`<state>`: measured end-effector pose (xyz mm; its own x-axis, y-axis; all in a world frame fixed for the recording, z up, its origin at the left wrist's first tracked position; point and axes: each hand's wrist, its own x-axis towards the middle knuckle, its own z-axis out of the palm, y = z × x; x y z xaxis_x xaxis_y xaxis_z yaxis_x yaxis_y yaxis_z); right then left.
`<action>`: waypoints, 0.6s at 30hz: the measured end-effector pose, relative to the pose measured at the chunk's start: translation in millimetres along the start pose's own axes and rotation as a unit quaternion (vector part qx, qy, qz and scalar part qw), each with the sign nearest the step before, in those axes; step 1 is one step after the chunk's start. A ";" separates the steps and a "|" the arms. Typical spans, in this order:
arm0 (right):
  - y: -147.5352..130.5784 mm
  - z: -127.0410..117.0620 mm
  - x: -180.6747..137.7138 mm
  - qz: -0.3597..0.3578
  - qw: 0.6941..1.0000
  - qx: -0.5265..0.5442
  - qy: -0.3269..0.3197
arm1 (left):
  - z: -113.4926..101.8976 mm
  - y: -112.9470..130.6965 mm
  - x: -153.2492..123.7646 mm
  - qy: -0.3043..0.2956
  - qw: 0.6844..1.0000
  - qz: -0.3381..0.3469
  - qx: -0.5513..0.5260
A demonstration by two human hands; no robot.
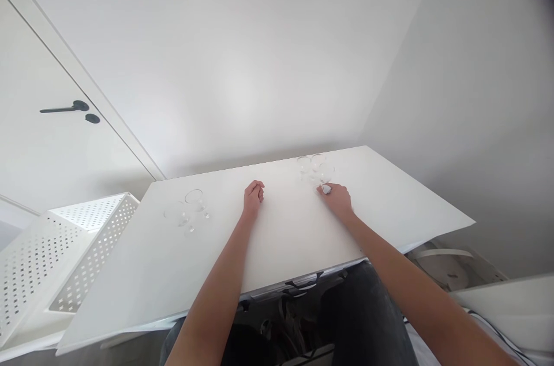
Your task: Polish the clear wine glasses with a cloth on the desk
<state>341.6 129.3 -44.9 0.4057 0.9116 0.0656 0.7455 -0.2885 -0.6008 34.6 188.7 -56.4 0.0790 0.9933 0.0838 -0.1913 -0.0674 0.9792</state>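
Observation:
A white table (281, 250) lies in front of me. My left hand (253, 197) rests on it near the middle, its fingers curled into a loose fist with nothing visible in them. My right hand (334, 197) rests further right, fingers pinched on a small white crumpled thing (326, 189), perhaps a tissue. Just beyond that hand stand three clear stemmed glasses (315, 168) at the table's far right. Another group of clear glasses (188, 211) stands on the left part of the table, well away from my left hand.
A white perforated metal rack (64, 250) stands left of the table. A white door with a black handle (64, 108) is at the far left. Plain walls close the back and right. My dark-trousered legs (355, 320) are under the near edge.

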 end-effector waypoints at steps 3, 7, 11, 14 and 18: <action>1.1 1.0 1.0 0.011 1.000 0.002 0.001 | 0.5 3.4 -1.7 -0.004 1.000 -0.013 -0.011; 9.4 2.7 -1.8 0.008 0.998 0.049 0.023 | 0.1 6.3 -4.8 0.005 0.999 -0.022 -0.030; 17.8 4.0 -22.1 0.016 0.998 0.033 0.057 | -0.9 5.3 -7.7 0.020 0.998 -0.026 -0.058; 17.8 4.0 -44.8 0.015 0.998 -0.030 0.051 | -1.1 3.2 -8.0 0.032 0.996 -0.026 -0.083; 9.8 6.5 -67.5 -0.060 0.996 -0.061 0.031 | -4.7 2.1 -6.8 0.039 0.990 -0.029 -0.129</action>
<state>318.2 66.8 -60.4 0.3385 0.9232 0.1820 0.8477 -0.2152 -0.4848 29.0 182.2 -55.8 0.0232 0.9997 0.0040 -0.4333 0.0065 0.9012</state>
